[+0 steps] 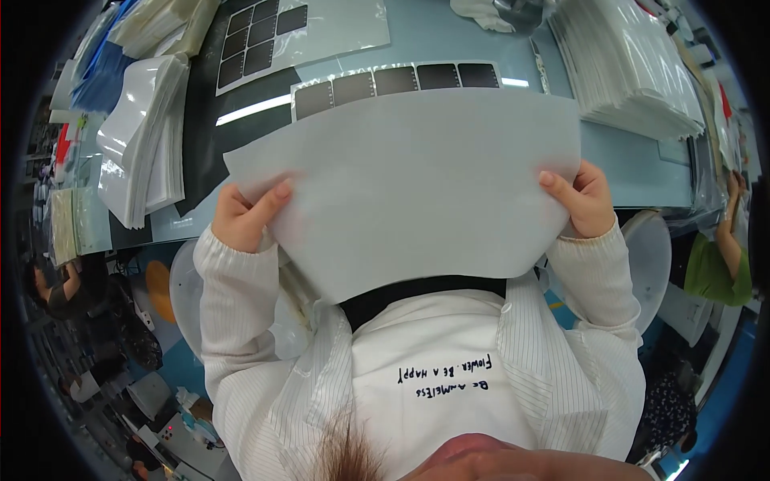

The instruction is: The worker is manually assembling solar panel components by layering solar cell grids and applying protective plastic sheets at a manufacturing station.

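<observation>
A large pale grey-white sheet (417, 184) spans the space between my hands, over the near edge of the table. My left hand (249, 212) pinches its left side, thumb on top and fingers underneath. My right hand (584, 199) grips the right side in the same way. Beyond the sheet's far edge lies a row of dark square pieces (395, 82) on a white backing, partly covered by the sheet. Farther left, another white sheet (337, 36) carries several dark squares.
Stacks of glossy white sheets stand at the left (140, 136) and far right (630, 72) of the table. A slim knife-like tool (540, 66) lies beside the right stack. At the back is a crumpled white cloth or paper (481, 12). Other people sit at both sides.
</observation>
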Demonstrator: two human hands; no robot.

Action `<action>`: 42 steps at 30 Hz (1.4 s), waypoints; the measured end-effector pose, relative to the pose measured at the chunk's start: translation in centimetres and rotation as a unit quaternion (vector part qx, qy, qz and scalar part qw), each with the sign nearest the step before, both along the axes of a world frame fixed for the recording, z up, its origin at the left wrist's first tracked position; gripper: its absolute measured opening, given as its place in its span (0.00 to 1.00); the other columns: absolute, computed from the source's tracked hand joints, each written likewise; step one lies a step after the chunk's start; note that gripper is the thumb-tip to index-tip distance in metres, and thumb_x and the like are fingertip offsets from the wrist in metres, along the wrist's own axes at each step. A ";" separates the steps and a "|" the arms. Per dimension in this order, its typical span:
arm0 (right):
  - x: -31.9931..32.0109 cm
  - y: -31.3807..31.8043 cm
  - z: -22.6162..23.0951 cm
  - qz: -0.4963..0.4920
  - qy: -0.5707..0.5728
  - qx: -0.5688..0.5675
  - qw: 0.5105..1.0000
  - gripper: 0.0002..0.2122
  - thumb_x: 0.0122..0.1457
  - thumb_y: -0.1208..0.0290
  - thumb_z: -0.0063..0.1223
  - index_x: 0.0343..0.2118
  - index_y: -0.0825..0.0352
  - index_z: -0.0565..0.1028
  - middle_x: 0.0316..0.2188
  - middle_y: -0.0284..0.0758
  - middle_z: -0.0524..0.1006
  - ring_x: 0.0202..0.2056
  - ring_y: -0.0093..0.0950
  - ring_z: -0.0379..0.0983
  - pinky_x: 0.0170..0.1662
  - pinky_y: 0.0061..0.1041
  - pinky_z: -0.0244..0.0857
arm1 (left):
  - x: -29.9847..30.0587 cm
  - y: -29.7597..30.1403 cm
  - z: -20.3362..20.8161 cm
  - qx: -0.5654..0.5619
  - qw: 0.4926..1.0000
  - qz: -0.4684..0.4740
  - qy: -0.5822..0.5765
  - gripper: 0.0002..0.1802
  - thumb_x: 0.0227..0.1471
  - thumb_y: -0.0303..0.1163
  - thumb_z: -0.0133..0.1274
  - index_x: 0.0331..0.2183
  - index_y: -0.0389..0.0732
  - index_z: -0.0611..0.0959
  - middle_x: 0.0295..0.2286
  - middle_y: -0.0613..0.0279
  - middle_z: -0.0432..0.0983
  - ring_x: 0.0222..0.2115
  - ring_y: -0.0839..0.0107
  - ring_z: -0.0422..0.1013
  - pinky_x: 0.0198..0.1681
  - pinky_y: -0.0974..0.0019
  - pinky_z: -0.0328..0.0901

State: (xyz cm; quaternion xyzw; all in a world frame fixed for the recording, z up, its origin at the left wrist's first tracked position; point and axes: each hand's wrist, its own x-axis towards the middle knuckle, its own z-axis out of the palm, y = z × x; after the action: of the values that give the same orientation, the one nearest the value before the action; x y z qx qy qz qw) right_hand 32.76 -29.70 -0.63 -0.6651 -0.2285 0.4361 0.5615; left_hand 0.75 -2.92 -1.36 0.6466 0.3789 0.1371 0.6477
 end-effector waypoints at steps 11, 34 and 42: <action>1.3 -0.8 -0.9 0.040 0.042 0.099 0.993 0.04 0.53 0.83 0.56 0.31 0.70 0.79 0.27 0.34 0.79 0.28 0.23 0.74 0.33 0.19 0.68 | -3.6 2.0 -3.6 -0.131 0.968 -0.066 -0.203 0.22 0.42 0.31 0.67 0.41 0.37 0.81 0.34 0.61 0.79 0.32 0.72 0.74 0.39 0.70 0.68; 3.9 4.2 3.9 0.074 0.088 -0.103 0.988 0.27 0.61 0.67 0.49 0.59 0.75 0.56 0.55 0.49 0.66 0.42 0.27 0.74 0.42 0.21 0.71 | -4.9 0.4 -2.3 -0.012 0.898 -0.341 -0.279 0.20 0.49 0.33 0.61 0.43 0.31 0.81 0.37 0.47 0.78 0.33 0.61 0.78 0.36 0.69 0.72; 3.9 6.7 2.6 0.064 0.071 -0.166 0.981 0.22 0.60 0.64 0.53 0.52 0.73 0.67 0.42 0.38 0.74 0.30 0.19 0.71 0.33 0.18 0.67 | -4.4 0.1 -2.7 -0.022 0.892 -0.340 -0.296 0.21 0.49 0.33 0.60 0.43 0.30 0.81 0.38 0.46 0.78 0.34 0.60 0.78 0.37 0.68 0.72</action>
State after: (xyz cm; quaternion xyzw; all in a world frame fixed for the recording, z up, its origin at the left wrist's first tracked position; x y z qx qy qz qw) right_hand 36.65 -23.00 1.95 -0.7006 -0.1548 0.5491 0.4287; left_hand -3.67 -2.78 -4.11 0.6510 -0.0705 0.0856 0.7509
